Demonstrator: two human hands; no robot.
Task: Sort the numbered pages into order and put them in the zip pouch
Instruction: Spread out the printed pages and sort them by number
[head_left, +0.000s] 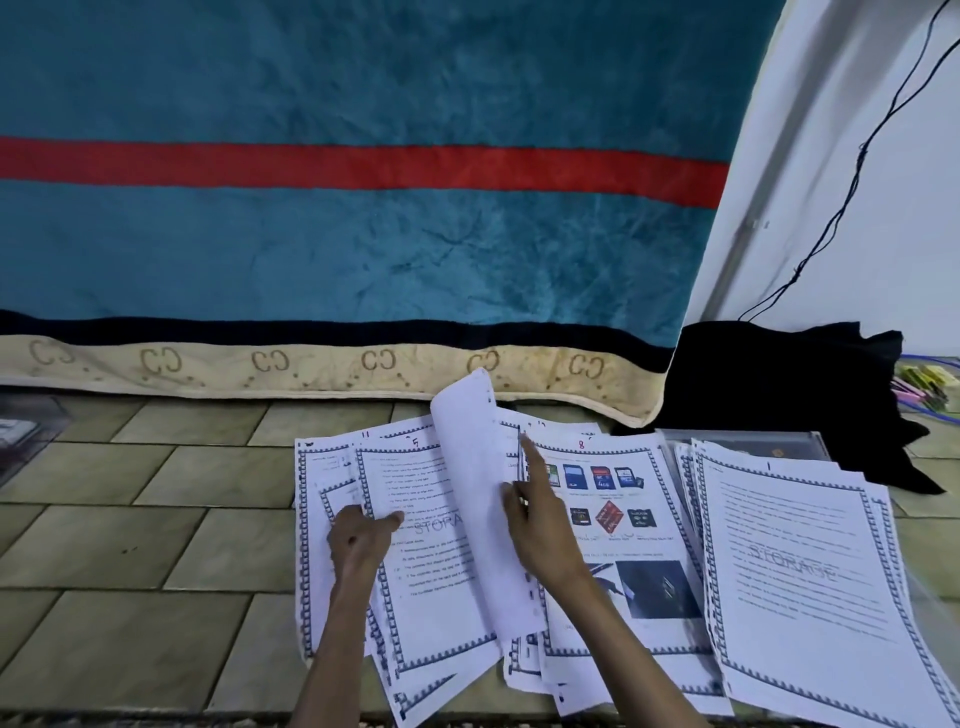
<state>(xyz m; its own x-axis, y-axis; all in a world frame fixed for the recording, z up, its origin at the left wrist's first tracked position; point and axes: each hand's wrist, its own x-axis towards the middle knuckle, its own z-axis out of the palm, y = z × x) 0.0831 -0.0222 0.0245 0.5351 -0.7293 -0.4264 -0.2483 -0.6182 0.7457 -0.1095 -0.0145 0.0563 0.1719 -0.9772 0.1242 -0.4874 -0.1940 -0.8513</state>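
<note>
Printed pages with blue borders lie spread on the tiled floor. My left hand (363, 535) presses down on the page marked 5 (431, 571), fingers curled at its left edge. My right hand (535, 525) lifts a white sheet (478, 493) that stands up on edge, its blank back toward me, with the forefinger stretched along it. Under it lies page 8 (634, 530) with memory-card pictures. To the right sits a stack topped by page 1 (810, 582). A clear zip pouch (753, 444) peeks out from behind that stack.
A teal blanket (363, 234) with a red stripe hangs over the bed edge behind the papers. A black cloth (779, 379) lies at the right, with coloured pens (930, 389) beyond it. A black cable (857, 171) runs down the white wall.
</note>
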